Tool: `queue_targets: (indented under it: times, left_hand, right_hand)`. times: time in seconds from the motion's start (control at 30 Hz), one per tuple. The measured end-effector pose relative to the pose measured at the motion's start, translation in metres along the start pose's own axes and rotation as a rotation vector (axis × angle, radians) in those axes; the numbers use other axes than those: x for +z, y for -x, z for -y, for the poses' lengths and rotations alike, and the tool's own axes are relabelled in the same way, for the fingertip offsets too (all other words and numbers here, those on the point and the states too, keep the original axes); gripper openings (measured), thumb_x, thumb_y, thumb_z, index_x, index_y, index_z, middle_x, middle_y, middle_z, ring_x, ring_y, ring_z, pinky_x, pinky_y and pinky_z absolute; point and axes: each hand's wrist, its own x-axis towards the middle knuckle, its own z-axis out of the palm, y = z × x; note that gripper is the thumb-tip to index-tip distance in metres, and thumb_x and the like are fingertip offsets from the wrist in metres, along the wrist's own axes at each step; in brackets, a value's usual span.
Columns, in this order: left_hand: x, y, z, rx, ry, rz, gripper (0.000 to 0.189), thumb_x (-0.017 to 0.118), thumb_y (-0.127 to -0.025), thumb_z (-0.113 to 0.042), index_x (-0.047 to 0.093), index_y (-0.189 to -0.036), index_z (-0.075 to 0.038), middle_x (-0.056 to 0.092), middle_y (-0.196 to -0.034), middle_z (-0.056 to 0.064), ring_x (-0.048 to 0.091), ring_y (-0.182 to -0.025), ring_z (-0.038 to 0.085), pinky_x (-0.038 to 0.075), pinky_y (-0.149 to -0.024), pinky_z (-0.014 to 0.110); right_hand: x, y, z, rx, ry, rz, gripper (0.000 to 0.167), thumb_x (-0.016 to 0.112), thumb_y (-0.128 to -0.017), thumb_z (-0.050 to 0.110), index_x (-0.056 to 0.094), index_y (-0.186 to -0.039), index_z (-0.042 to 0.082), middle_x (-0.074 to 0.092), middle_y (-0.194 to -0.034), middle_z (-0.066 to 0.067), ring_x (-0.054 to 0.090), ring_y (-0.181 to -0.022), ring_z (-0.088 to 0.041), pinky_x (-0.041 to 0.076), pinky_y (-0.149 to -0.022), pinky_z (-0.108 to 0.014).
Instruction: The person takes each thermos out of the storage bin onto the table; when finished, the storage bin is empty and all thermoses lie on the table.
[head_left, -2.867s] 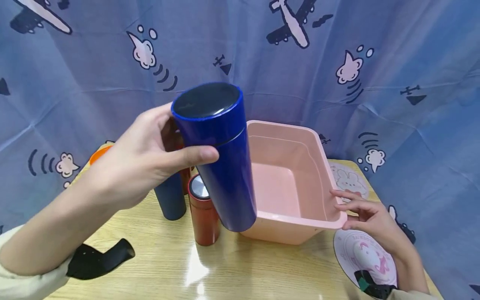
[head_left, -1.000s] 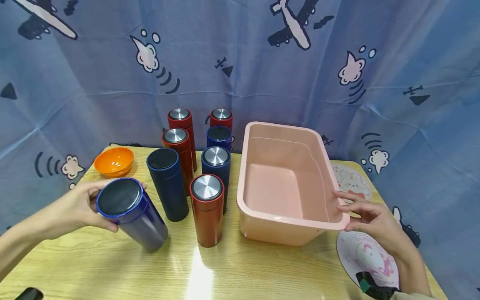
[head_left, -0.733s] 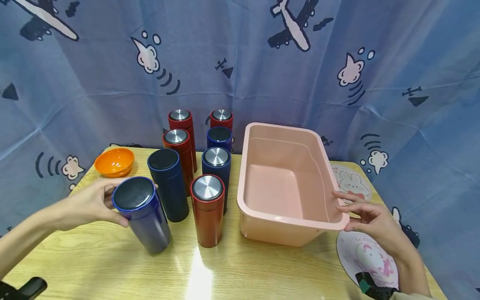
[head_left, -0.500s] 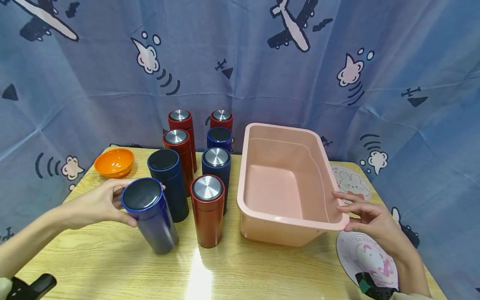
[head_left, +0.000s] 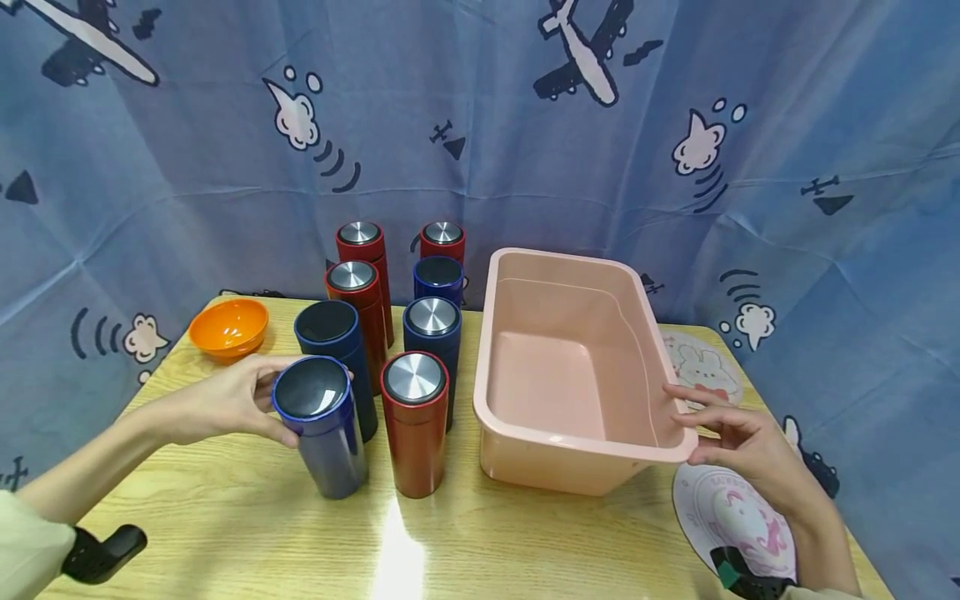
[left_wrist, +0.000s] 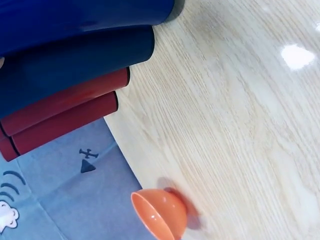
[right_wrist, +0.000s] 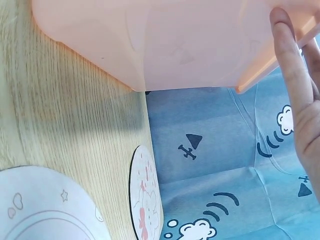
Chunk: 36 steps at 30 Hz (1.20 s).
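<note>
My left hand (head_left: pixel 238 400) grips a glossy blue thermos (head_left: pixel 330 442) near its black-topped lid, thumb on the near side. The thermos is slightly tilted at the front of the left row, just before a dark navy thermos (head_left: pixel 327 323). To its right an orange-red thermos (head_left: pixel 416 442) with a silver lid stands upright. My right hand (head_left: pixel 742 429) pinches the right rim of a pink plastic tub (head_left: pixel 573 454), which has nothing in it. In the left wrist view the blue thermos (left_wrist: pixel 80 17) lies alongside the navy one (left_wrist: pixel 80 67).
Behind stand red thermoses (head_left: pixel 354 279), a blue one (head_left: pixel 438 271) and a navy one with silver lid (head_left: pixel 432 321). An orange bowl (head_left: pixel 228 327) sits at the back left. Two round mats (head_left: pixel 738 521) lie right of the tub. A blue curtain (head_left: pixel 480 125) hangs behind the table (head_left: pixel 487 550).
My left hand has carried the blue thermos from in front of the tub over to the left, then slid it rightward to the left row's front. My right hand has stayed on the rim.
</note>
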Motion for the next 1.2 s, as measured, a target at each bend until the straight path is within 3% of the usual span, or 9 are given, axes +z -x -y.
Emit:
queue_targets:
  times: [0.23,0.43,0.63,0.83,1.03,1.2]
  left_hand:
    - [-0.002,-0.003,0.006,-0.044,0.009,0.033,0.060,0.072,-0.081,0.005,0.048,-0.135,0.001,0.060,-0.129,0.003,0.055,-0.118,0.013,0.047,-0.097,0.028]
    - [-0.007,-0.003,0.006,-0.079,0.010,0.051,0.068,0.074,-0.079,0.003,0.045,-0.140,-0.002,0.055,-0.137,0.004,0.053,-0.122,0.015,0.046,-0.098,0.029]
    - [-0.011,-0.003,0.004,-0.051,0.016,0.083,0.071,0.073,-0.079,0.004,0.041,-0.142,-0.002,0.046,-0.144,0.010,0.048,-0.127,0.018,0.043,-0.100,0.029]
    - [-0.010,0.003,0.003,-0.027,0.017,0.060,0.070,0.069,-0.082,0.008,0.036,-0.143,-0.004,0.041,-0.148,0.011,0.044,-0.131,0.017,0.043,-0.100,0.028]
    - [-0.005,0.011,0.008,-0.051,0.069,-0.009,0.062,0.067,-0.084,0.009,0.046,-0.137,-0.013,0.057,-0.132,0.000,0.056,-0.118,0.013,0.049,-0.094,0.028]
    - [-0.002,0.014,0.017,-0.065,0.102,-0.027,0.050,0.065,-0.085,0.009,0.054,-0.127,-0.016,0.063,-0.122,-0.003,0.060,-0.112,0.011,0.050,-0.092,0.027]
  right_hand:
    - [0.001,0.000,0.000,0.015,-0.007,0.001,0.040,0.062,-0.080,-0.019,0.061,-0.118,-0.011,0.049,-0.143,0.000,0.022,-0.138,-0.010,0.053,-0.081,-0.021]
    - [0.001,0.001,0.000,0.028,-0.009,0.002,0.040,0.062,-0.080,-0.018,0.062,-0.119,-0.009,0.050,-0.142,0.001,0.018,-0.140,-0.007,0.052,-0.086,-0.021]
    - [0.000,0.001,0.000,0.044,-0.008,-0.003,0.039,0.064,-0.080,-0.016,0.062,-0.118,-0.009,0.050,-0.142,0.004,0.018,-0.140,-0.005,0.051,-0.087,-0.021]
    - [-0.001,0.002,0.001,0.052,-0.008,-0.023,0.038,0.065,-0.080,-0.015,0.062,-0.117,-0.010,0.051,-0.141,0.005,0.017,-0.140,-0.007,0.049,-0.091,-0.021]
    - [-0.002,0.001,0.002,0.056,-0.007,-0.019,0.038,0.065,-0.080,-0.015,0.063,-0.117,-0.009,0.051,-0.141,0.005,0.018,-0.140,-0.005,0.049,-0.091,-0.021]
    - [-0.002,0.001,0.002,0.060,-0.002,-0.018,0.037,0.065,-0.080,-0.015,0.063,-0.116,-0.008,0.051,-0.141,0.006,0.019,-0.140,-0.005,0.049,-0.091,-0.021]
